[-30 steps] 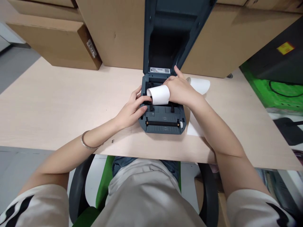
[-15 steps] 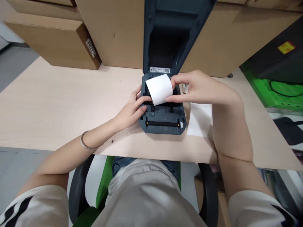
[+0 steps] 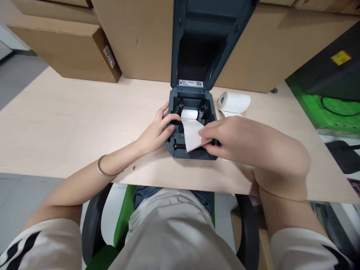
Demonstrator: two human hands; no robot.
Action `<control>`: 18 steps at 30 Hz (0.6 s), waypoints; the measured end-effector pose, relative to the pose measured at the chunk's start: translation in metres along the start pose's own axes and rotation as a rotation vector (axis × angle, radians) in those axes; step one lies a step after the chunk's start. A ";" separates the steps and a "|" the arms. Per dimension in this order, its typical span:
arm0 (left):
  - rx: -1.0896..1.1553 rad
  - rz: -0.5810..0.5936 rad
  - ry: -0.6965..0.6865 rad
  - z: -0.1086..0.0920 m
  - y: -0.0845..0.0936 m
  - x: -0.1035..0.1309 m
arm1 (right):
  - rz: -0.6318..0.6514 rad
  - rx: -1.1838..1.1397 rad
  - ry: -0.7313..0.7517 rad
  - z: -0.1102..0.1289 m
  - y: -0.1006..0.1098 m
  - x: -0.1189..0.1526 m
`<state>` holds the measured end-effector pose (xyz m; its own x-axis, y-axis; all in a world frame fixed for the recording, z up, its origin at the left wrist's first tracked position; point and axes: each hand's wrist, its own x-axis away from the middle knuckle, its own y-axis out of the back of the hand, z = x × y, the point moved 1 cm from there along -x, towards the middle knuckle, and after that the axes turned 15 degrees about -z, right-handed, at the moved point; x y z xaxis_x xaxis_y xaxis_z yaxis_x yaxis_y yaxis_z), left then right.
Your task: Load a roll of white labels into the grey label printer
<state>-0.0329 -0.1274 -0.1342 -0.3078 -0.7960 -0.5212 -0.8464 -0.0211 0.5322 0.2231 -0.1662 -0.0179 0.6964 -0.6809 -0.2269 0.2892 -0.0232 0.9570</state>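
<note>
A dark grey label printer (image 3: 194, 154) stands on the table with its lid (image 3: 202, 56) raised. Inside it, a small white label roll (image 3: 189, 114) sits between two black roll holders (image 3: 204, 108). The roll's loose paper strip (image 3: 192, 134) runs forward over the black roller (image 3: 180, 146). My right hand (image 3: 225, 137) pinches the strip's front right corner between thumb and fingers, over the printer's front. My left hand (image 3: 160, 129) grips the printer's left wall, its index finger reaching inside near the roll. What that fingertip presses on is hard to make out.
A larger white paper roll (image 3: 237, 102) lies right of the printer, its tail partly under my right hand. Cardboard boxes (image 3: 143, 45) line the table's back, one box (image 3: 67, 48) at the left. A green and black object (image 3: 326, 93) stands at the far right.
My right hand has come down and toward me, drawing the paper strip from above the holders to the printer's front. The roll and holders now show. My left hand stays put.
</note>
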 end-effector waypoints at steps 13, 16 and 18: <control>0.014 0.000 -0.018 0.001 -0.001 0.000 | 0.091 0.101 0.156 0.018 -0.006 0.006; 0.018 0.005 -0.011 0.002 0.000 0.001 | 0.083 0.149 0.150 0.023 -0.003 0.011; 0.015 0.011 -0.007 0.004 0.000 0.001 | 0.071 0.176 0.127 0.028 -0.001 0.011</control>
<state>-0.0349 -0.1263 -0.1373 -0.3202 -0.7920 -0.5198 -0.8493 -0.0032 0.5280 0.2124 -0.1943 -0.0162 0.7912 -0.5879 -0.1682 0.1250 -0.1138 0.9856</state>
